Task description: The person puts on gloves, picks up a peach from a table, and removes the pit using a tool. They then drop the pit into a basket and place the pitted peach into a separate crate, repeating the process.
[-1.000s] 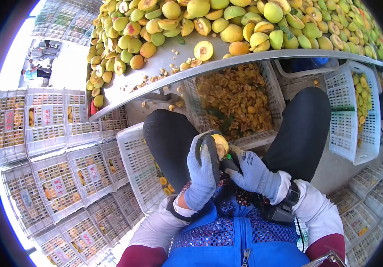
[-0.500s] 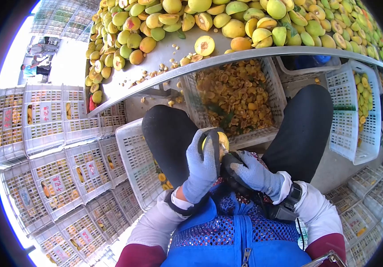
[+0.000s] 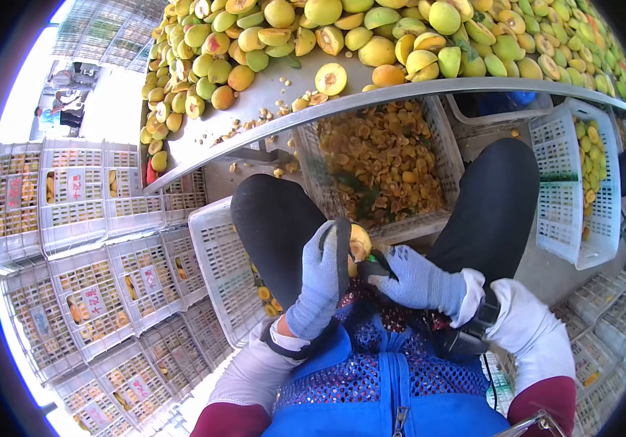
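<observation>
While the grey-gloved left hand (image 3: 324,275) curls closed around a round yellow peach (image 3: 360,242) above the lap, the grey-gloved right hand (image 3: 418,280), at its 3 o'clock, clenches a small dark green-tipped tool (image 3: 373,261) against it. At 12 o'clock, a white plastic crate (image 3: 450,146) of orange scraps sits under a steel table (image 3: 269,95) heaped with yellow-green fruit (image 3: 378,51).

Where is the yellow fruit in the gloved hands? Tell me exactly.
In the head view, centre frame above the lap: the yellow fruit sits in the left hand, the right hand against it, below the crate of fruit pieces.
</observation>
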Tool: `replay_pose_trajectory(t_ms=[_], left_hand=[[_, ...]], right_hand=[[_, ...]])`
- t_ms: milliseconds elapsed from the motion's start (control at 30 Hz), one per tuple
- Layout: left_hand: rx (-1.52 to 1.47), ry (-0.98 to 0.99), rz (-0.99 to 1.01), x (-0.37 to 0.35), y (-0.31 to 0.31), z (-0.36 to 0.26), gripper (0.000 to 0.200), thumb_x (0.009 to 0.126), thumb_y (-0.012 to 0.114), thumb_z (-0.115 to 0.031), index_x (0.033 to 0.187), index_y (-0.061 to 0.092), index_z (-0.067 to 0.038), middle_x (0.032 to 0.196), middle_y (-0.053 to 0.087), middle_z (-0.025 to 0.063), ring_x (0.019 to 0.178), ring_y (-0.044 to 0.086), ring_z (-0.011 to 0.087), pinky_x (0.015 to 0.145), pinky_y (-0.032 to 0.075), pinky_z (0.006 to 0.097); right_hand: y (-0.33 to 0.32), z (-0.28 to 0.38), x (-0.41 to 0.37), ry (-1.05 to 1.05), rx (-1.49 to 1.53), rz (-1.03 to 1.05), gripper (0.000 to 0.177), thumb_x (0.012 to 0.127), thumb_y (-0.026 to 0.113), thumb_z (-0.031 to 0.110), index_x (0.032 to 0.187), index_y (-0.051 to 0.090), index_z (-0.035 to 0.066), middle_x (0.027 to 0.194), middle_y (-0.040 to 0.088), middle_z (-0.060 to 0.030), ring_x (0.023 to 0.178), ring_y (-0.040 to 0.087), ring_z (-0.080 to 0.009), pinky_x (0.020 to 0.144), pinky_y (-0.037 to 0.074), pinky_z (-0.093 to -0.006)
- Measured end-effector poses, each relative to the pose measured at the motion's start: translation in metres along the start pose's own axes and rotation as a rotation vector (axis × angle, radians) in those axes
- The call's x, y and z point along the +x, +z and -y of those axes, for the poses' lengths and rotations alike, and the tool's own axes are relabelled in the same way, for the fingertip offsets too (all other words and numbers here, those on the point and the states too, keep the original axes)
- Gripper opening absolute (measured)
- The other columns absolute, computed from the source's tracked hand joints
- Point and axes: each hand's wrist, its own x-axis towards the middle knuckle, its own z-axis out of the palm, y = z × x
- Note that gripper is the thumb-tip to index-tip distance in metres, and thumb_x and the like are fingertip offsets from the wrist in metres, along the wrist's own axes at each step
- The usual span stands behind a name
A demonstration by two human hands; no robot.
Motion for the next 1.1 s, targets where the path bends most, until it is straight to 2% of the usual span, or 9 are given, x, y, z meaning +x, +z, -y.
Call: replay_pose_trajectory(t_ms=[100, 367, 433, 533, 700, 800, 900, 1033, 1100], left_hand=[[0.063, 0.047, 0.032, -0.001, 0.000, 0.002, 0.029, 0.095, 0.049, -0.018, 0.106, 0.058, 0.007, 0.091, 0.061, 0.0094, 0.076, 0.056, 0.0111, 0.068, 0.047, 0.0249], [0.114, 0.289, 0.079, 0.011, 0.017, -0.026, 0.027, 0.092, 0.044, -0.014, 0.103, 0.059, 0.006, 0.088, 0.064, 0.0117, 0.080, 0.060, 0.0164, 0.073, 0.048, 0.0287], [0.060, 0.276, 0.090, 0.015, 0.015, -0.032, 0.028, 0.092, 0.044, -0.015, 0.103, 0.059, 0.006, 0.091, 0.064, 0.0128, 0.082, 0.061, 0.0169, 0.075, 0.048, 0.0287], [0.056, 0.356, 0.172, 0.020, 0.003, -0.032, 0.029, 0.092, 0.043, -0.013, 0.103, 0.059, 0.007, 0.091, 0.064, 0.0147, 0.084, 0.062, 0.0179, 0.077, 0.048, 0.0288], [0.123, 0.415, 0.377, 0.026, -0.014, -0.046, 0.030, 0.086, 0.047, -0.014, 0.104, 0.060, 0.007, 0.091, 0.065, 0.0165, 0.082, 0.065, 0.0214, 0.076, 0.050, 0.0304], [0.106, 0.439, 0.419, 0.025, -0.019, -0.049, 0.031, 0.084, 0.048, -0.013, 0.104, 0.060, 0.007, 0.091, 0.066, 0.0169, 0.082, 0.065, 0.0234, 0.076, 0.050, 0.0312], [0.081, 0.478, 0.353, 0.024, -0.020, -0.046, 0.031, 0.084, 0.048, -0.014, 0.103, 0.060, 0.007, 0.092, 0.065, 0.0170, 0.082, 0.065, 0.0240, 0.076, 0.050, 0.0315], [0.105, 0.563, 0.052, 0.013, -0.015, -0.021, 0.031, 0.086, 0.049, -0.017, 0.102, 0.061, 0.007, 0.094, 0.065, 0.0173, 0.082, 0.065, 0.0248, 0.075, 0.051, 0.0321], [0.185, 0.605, 0.076, 0.012, -0.020, -0.022, 0.029, 0.087, 0.050, -0.017, 0.101, 0.061, 0.006, 0.092, 0.066, 0.0170, 0.081, 0.066, 0.0264, 0.074, 0.051, 0.0321]], right_hand=[[0.008, 0.003, -0.007, 0.058, -0.087, -0.013, 0.038, 0.088, 0.053, 0.033, 0.108, 0.051, 0.000, 0.097, 0.059, -0.0264, 0.091, 0.057, -0.0424, 0.075, 0.046, -0.0475], [0.030, -0.017, -0.013, 0.125, 1.014, 0.094, 0.033, 0.094, 0.047, 0.018, 0.121, 0.050, 0.001, 0.098, 0.060, -0.0056, 0.087, 0.055, -0.0137, 0.077, 0.046, -0.0293], [0.025, -0.002, -0.014, 0.145, 0.984, 0.061, 0.033, 0.095, 0.046, 0.018, 0.123, 0.049, 0.001, 0.100, 0.058, -0.0035, 0.089, 0.053, -0.0116, 0.079, 0.046, -0.0279], [0.014, 0.008, -0.010, 0.171, 1.053, 0.101, 0.030, 0.093, 0.049, 0.025, 0.115, 0.051, 0.005, 0.084, 0.060, -0.0043, 0.061, 0.056, -0.0096, 0.053, 0.045, -0.0218], [-0.009, 0.029, -0.014, 0.222, 1.082, 0.202, 0.032, 0.094, 0.049, 0.024, 0.118, 0.050, 0.003, 0.092, 0.058, -0.0045, 0.078, 0.053, -0.0103, 0.071, 0.044, -0.0246], [-0.008, 0.041, -0.016, 0.262, 1.193, 0.226, 0.033, 0.093, 0.051, 0.033, 0.110, 0.053, 0.005, 0.087, 0.059, -0.0042, 0.064, 0.050, -0.0063, 0.056, 0.040, -0.0207], [0.002, 0.038, -0.014, 0.262, 1.067, 0.162, 0.036, 0.090, 0.055, 0.037, 0.106, 0.055, 0.005, 0.083, 0.061, -0.0076, 0.056, 0.054, -0.0109, 0.048, 0.042, -0.0234], [0.012, 0.047, -0.019, 0.001, -0.200, -0.218, 0.038, 0.088, 0.056, 0.029, 0.114, 0.052, 0.001, 0.094, 0.062, -0.0175, 0.084, 0.063, -0.0294, 0.073, 0.049, -0.0389], [0.011, 0.043, -0.017, -0.050, -0.130, -0.220, 0.038, 0.086, 0.057, 0.031, 0.109, 0.054, 0.001, 0.093, 0.061, -0.0237, 0.085, 0.061, -0.0362, 0.071, 0.048, -0.0435]])
